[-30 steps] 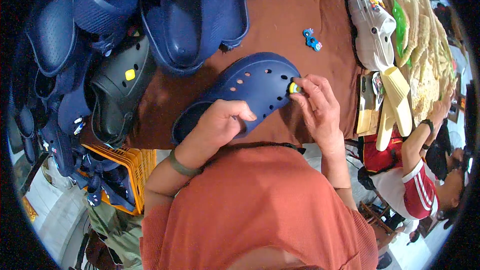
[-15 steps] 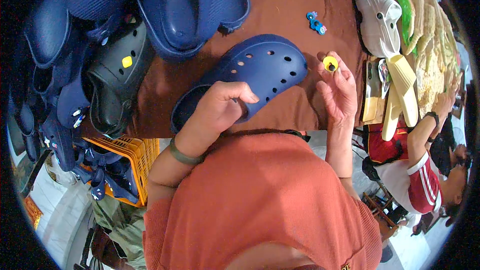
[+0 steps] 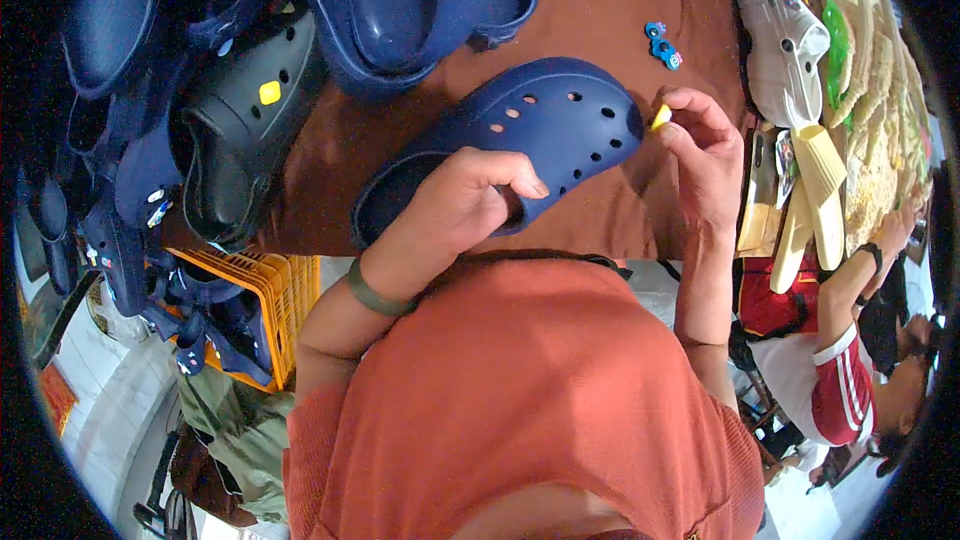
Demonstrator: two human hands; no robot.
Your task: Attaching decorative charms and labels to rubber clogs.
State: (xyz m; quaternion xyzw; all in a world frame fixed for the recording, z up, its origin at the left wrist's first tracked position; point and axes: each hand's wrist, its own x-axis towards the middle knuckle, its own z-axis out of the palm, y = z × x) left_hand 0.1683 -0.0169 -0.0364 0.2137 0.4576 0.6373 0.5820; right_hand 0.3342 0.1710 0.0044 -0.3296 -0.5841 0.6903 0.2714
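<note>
A navy clog point(image 3: 555, 132) with round holes in its upper lies tilted on the brown cloth in front of me, toe toward the right. My left hand point(image 3: 462, 192) is closed on its near side, thumb on the upper and the other fingers hidden inside the opening. Just beyond the toe, my right hand point(image 3: 710, 160) pinches a small yellow shoe charm point(image 3: 661, 117) between thumb and fingertips, seen edge-on. To the left lies a black clog point(image 3: 245, 130) with a yellow charm on its upper. Small blue charms point(image 3: 662, 47) lie on the cloth farther back.
Large navy clogs point(image 3: 390, 10) are piled at the far left. A white clog point(image 3: 782, 50) and cream slippers point(image 3: 822, 175) lie along the table's right side. An orange crate point(image 3: 285, 300) of navy clogs stands below left. At right, another person's arm point(image 3: 850, 290) reaches toward a pale woven heap.
My right hand has turned the yellow charm from face-on to edge-on and brought it nearer the clog's toe. The left hand keeps its hold. The whole view has shifted slightly.
</note>
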